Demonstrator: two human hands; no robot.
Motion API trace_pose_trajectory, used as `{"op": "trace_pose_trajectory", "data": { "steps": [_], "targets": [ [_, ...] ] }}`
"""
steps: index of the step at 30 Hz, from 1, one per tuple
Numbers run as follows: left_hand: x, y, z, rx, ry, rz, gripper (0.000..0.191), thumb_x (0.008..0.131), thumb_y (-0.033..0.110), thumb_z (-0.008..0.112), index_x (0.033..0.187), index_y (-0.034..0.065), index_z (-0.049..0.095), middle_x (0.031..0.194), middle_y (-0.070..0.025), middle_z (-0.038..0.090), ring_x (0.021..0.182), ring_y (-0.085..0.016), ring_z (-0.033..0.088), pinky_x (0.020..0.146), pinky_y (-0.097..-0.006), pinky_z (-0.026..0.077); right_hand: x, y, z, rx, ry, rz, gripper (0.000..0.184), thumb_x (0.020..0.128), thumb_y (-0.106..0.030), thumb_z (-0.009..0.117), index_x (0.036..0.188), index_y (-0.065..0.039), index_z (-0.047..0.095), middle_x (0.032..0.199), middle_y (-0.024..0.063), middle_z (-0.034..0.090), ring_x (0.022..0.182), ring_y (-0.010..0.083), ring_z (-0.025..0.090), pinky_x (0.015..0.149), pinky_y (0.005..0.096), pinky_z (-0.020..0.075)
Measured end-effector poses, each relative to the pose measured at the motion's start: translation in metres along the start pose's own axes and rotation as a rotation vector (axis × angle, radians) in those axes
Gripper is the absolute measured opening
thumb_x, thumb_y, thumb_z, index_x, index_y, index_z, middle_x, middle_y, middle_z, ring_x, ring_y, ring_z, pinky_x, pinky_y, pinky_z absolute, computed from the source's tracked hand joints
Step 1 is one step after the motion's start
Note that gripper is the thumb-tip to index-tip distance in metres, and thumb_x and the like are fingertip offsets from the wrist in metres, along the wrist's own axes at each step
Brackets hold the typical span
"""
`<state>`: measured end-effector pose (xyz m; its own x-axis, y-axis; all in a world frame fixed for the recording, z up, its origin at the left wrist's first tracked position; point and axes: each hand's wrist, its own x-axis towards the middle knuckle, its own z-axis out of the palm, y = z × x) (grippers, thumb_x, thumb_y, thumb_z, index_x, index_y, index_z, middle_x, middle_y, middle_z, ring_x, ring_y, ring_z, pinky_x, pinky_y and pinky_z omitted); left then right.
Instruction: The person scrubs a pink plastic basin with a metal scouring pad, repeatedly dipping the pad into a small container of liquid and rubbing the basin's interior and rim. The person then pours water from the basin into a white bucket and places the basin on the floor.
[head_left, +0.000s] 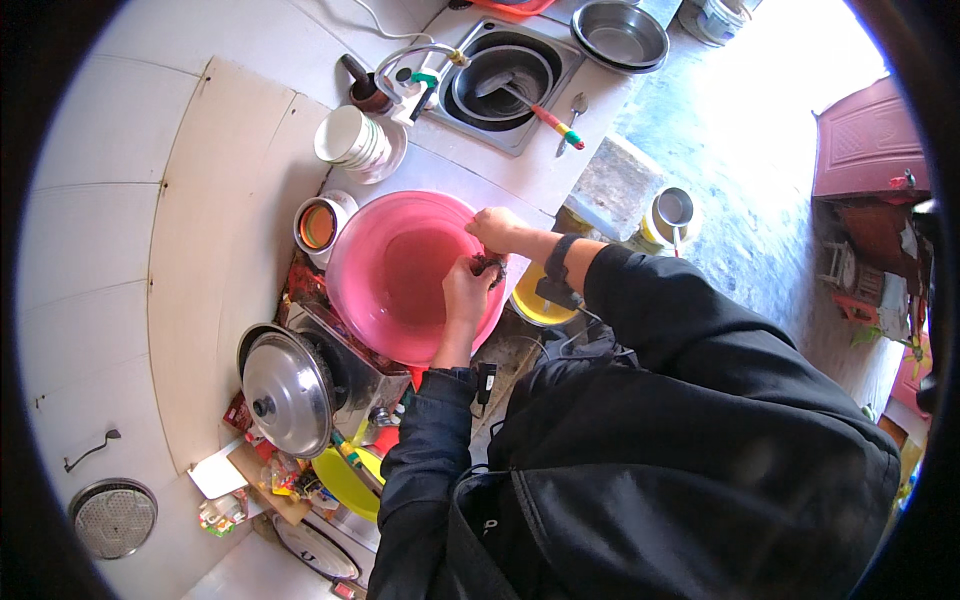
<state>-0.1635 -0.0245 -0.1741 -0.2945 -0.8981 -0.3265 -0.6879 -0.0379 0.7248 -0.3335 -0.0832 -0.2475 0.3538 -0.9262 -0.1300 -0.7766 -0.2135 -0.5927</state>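
Observation:
A wide pink plastic basin (367, 247) stands on the counter before me, and its bottom looks wet. Over the basin's near side, my left hand (463, 292) grips a dark, crumpled piece (489, 268), too blurred to name more exactly. My right hand (495, 229) is right beside it at the basin's rim, fingers curled down toward the same piece. Its fingertips are hidden, so whether they hold the piece is unclear. A black strap with a small device (559, 289) sits on my right wrist.
Stacked bowls (345, 136), a white mug-like container (326, 225) and a lidded pan (287, 394) on a stove flank the basin. Beyond is a sink (517, 142) holding a pan and ladle (540, 112). A yellow basin (536, 300) sits below the counter's edge.

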Motion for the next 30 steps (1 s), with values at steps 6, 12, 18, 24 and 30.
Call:
{"op": "trace_pose_trajectory", "data": {
  "steps": [6,12,18,24,30],
  "targets": [
    [-0.029,-0.065,-0.027,0.192,-0.223,0.049,0.034,0.078,0.023,0.087,0.095,0.0010,0.068,0.088,-0.0206,0.073,0.087,-0.038,0.073,0.079,-0.0457,0.056,0.003,-0.023,-0.022,0.262,-0.281,0.281,0.039,0.110,-0.033,0.049,0.104,-0.002,0.070,0.071,0.0120,0.073,0.061,0.0242,0.076,0.057,0.0365,0.0622],
    [-0.055,-0.110,-0.085,0.349,-0.387,0.090,0.032,0.074,0.020,0.087,0.092,0.0006,0.068,0.087,-0.0206,0.071,0.083,-0.035,0.071,0.074,-0.0441,0.054,0.003,-0.024,-0.024,-0.192,-0.250,0.069,0.051,0.083,-0.017,0.081,0.132,-0.011,0.068,0.109,0.0114,0.076,0.098,0.0244,0.076,0.080,0.0394,0.0628],
    [-0.051,-0.129,-0.139,0.423,-0.429,0.085,0.028,0.074,0.013,0.087,0.091,-0.0014,0.069,0.084,-0.0212,0.070,0.081,-0.034,0.072,0.072,-0.0438,0.054,-0.001,-0.033,-0.036,0.069,-0.296,0.242,0.044,0.082,-0.019,0.082,0.123,-0.010,0.069,0.104,0.0094,0.076,0.099,0.0260,0.075,0.080,0.0408,0.0622],
    [-0.045,-0.119,-0.109,0.257,-0.492,-0.001,0.028,0.077,0.021,0.086,0.089,0.0007,0.070,0.080,-0.0159,0.072,0.074,-0.025,0.071,0.068,-0.0394,0.054,0.002,-0.027,-0.026,-0.076,-0.210,0.152,0.032,0.087,-0.014,0.074,0.118,-0.009,0.072,0.087,0.0067,0.077,0.086,0.0250,0.077,0.073,0.0404,0.0629],
    [-0.042,-0.063,-0.036,0.095,-0.304,0.099,0.028,0.083,0.025,0.084,0.090,0.0009,0.070,0.082,-0.0168,0.073,0.078,-0.027,0.072,0.072,-0.0396,0.054,0.001,-0.028,-0.027,-0.036,-0.210,0.177,0.028,0.091,-0.012,0.069,0.119,-0.008,0.073,0.088,0.0094,0.078,0.083,0.0265,0.078,0.073,0.0414,0.0635]
  ]
}}
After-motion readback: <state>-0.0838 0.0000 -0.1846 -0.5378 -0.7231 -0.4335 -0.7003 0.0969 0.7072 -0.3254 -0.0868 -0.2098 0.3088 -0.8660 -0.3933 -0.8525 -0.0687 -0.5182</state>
